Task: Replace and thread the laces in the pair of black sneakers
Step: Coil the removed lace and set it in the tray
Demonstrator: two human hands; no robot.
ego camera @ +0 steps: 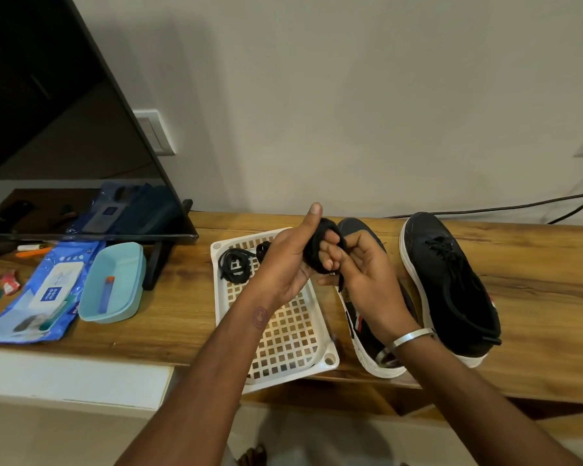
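Two black sneakers with white soles lie on the wooden table. The right sneaker (451,280) has its lace threaded; the left sneaker (367,338) sits partly under my right hand. My left hand (290,260) and my right hand (364,274) are raised together above the table, both gripping a bundled black lace (320,245) that is wound around fingers of my left hand. A loose end of it hangs down below my right hand. Another coiled black lace (234,264) lies in the far corner of a white perforated tray (290,341).
A light blue tub (115,284) holding a small blue tube stands left of the tray. A blue wipes pack (44,294) and small items lie at far left. A TV screen (64,112) on its stand fills the back left. A black cable (519,206) runs along the wall.
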